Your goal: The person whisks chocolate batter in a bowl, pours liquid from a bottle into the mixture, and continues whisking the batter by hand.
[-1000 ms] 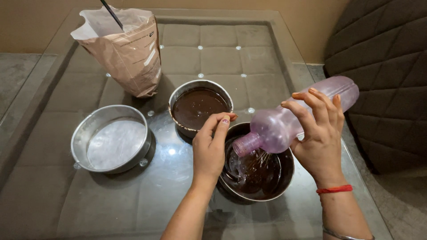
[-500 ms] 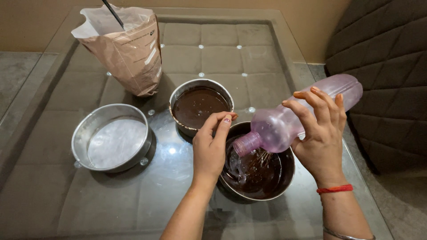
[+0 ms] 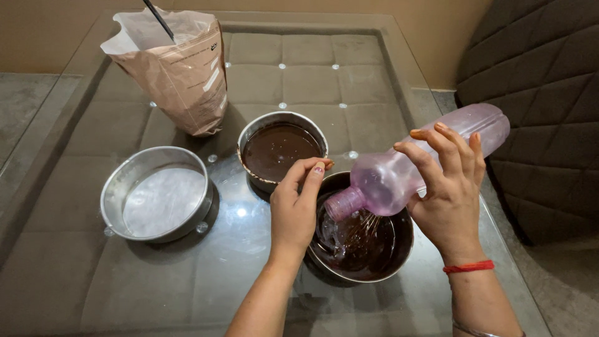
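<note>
While tipped neck-down over the bowl: pink translucent plastic bottle [image 3: 424, 163], uncapped, mouth low and base raised toward the right, just above the dark contents.
Right hand [image 3: 450, 193]: wrapped around the bottle's middle from the far side, fingers [image 3: 430, 156] curled over the top, gripping it firmly; red thread band [image 3: 469, 267] at the wrist.
Left hand [image 3: 298, 209]: resting on the near-left rim of the mixing bowl, thumb and fingertips [image 3: 315, 167] pinched together at the edge, close to the bottle's mouth; grasping the rim or merely touching it, cannot tell.
Mixing bowl [image 3: 399, 262]: round steel, near the front right of the table, holding dark brown batter with clear liquid pooled on the left side and wire whisk loops [image 3: 368, 221] showing beneath the bottle.
Filled cake tin [image 3: 248, 142]: round metal, just behind the bowl and touching or nearly touching it, full of smooth chocolate batter.
Lined cake tin [image 3: 112, 187]: round metal, well left of the bowl, pale paper on its base.
Paper bag [image 3: 181, 75]: brown-pink, open at the top, standing at the back left with a dark utensil handle [image 3: 158, 19] sticking out.
Glass table [image 3: 187, 287]: clear top over a tufted grey surface, bearing all of the above.
</note>
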